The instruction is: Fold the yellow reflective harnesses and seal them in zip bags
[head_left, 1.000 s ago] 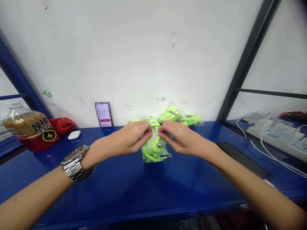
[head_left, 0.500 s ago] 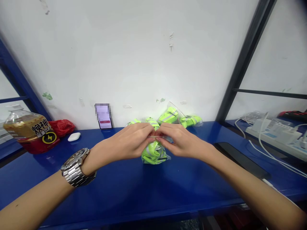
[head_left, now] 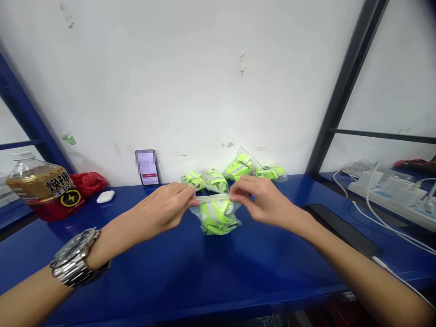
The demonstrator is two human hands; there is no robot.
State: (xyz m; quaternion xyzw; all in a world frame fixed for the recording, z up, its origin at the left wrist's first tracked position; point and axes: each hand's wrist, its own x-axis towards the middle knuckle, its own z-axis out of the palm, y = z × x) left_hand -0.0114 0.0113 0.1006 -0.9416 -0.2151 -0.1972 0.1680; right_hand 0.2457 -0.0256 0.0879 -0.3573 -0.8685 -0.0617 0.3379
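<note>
A clear plastic zip bag stuffed with neon-green reflective cloth stands on the blue shelf. My left hand pinches the left end of the bag's top strip. My right hand pinches the right end. The strip is stretched straight between the two pinches. A steel watch sits on my left wrist. Behind, against the white wall, lie more bags of the same green cloth.
A tea bottle, a red bag and a white earbud case lie at the left. A phone leans on the wall. A dark phone, white cables and a power strip occupy the right.
My hands, pinched close together at the middle of the bag's top, have drawn apart along the strip. My left arm has pulled back to the left.
</note>
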